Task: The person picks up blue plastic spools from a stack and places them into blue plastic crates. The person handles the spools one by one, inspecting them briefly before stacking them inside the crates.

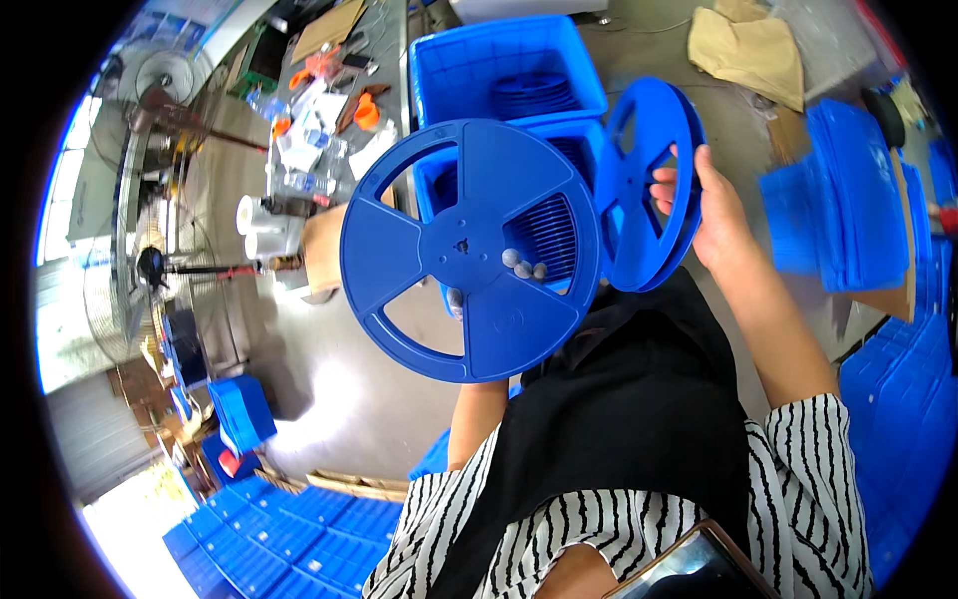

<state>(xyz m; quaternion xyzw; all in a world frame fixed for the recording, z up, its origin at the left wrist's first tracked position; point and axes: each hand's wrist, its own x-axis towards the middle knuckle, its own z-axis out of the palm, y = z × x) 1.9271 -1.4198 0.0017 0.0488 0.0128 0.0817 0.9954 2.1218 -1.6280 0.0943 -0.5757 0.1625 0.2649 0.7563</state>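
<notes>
A large blue plastic reel (pixel 519 170) faces me flat-on, with wedge-shaped openings and a small centre hole. My left hand (pixel 524 268) grips it from behind; grey-covered fingertips curl through the openings near the hub, and most of the hand is hidden. Tilted nearly edge-on, another blue reel (pixel 639 130) shows two round flanges. Its right rim is held by my right hand (pixel 723 215), with the fingers reaching in between or behind the flanges. Directly beyond the reels stands a blue bin (pixel 424 195) with more reels packed in it, partly covered by the front reel.
A second blue bin (pixel 504 50) with stacked reels stands farther back. At left is a cluttered workbench (pixel 374 90) with bottles and orange items, plus standing fans (pixel 160 75). Blue crates (pixel 863 195) are piled at right, and a tan sack (pixel 743 50) lies behind.
</notes>
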